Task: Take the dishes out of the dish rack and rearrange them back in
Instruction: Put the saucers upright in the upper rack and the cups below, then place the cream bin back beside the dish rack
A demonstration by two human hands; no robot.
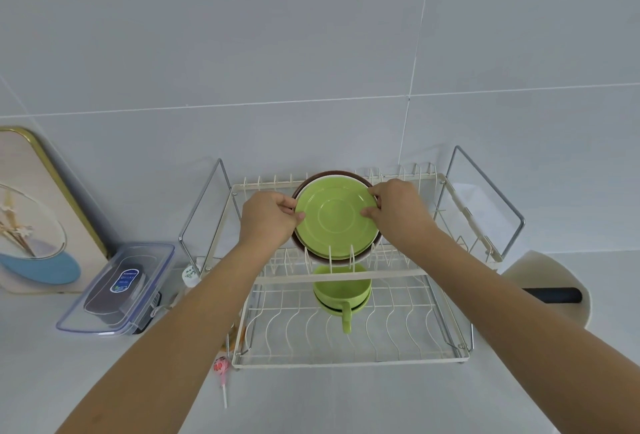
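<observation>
Grey tiled wall is backing the white counter where the dish rack (349,359) is standing, and you are pinching the green plate (336,219) upright in the far upper tier, left hand (268,217) and right hand (398,212) clamped on its opposite edges. Judging from this, you are only starting or nearly finishing: a brown plate (304,253) is standing just behind the green one, and a green cup (342,291) is sitting in the near lower tier.

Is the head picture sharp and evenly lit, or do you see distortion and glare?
In the head view, light is soft and even, with no strong glare on the green plate; the wide lens bends the wall tile lines and stretches both forearms; the dish rack and both hands are sharp.
</observation>
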